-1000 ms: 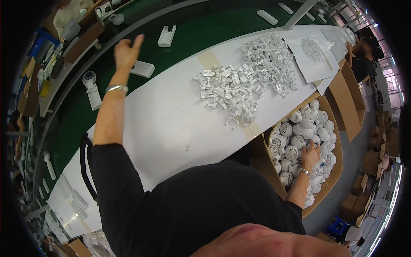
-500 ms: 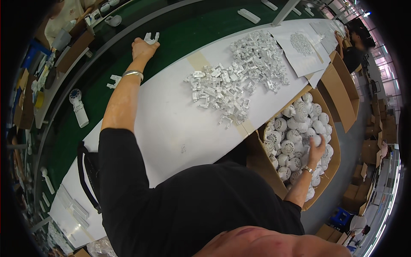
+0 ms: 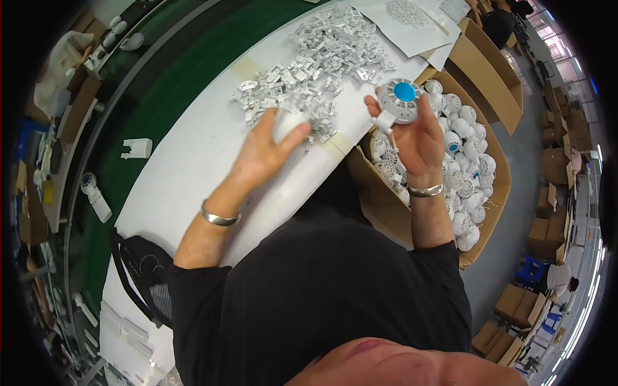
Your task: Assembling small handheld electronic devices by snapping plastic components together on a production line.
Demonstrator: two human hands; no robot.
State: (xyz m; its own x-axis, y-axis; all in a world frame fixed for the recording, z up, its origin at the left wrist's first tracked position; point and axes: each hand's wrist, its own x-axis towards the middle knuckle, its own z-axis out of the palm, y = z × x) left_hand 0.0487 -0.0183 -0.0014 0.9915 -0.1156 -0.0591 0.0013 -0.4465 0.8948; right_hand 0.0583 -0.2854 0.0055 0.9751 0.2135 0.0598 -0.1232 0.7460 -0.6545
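Observation:
Above the right part of the white table, my right hand (image 3: 418,145) is closed around a round white fan head (image 3: 402,103) with slotted vents, a blue disc at its centre and a short square neck. My left hand (image 3: 261,151) grips a white plastic piece (image 3: 290,122) between thumb and fingers; motion smears its outline. Behind that hand spreads a pile of small white plastic clips (image 3: 322,58). An open cardboard box (image 3: 499,212) full of similar white fan heads (image 3: 460,186) stands to the right, below my right hand.
On the green conveyor belt (image 3: 71,161) at left lie a forked white housing (image 3: 136,148) and a white handheld fan (image 3: 96,198). A black mesh bag (image 3: 148,273) rests at the table's left edge. Cardboard flaps (image 3: 483,71) jut out behind the box. Another person (image 3: 497,26) sits far right.
My left hand has come back from over the belt to the table with the white piece. My right hand has lifted a fan head out of the box. The view has shifted.

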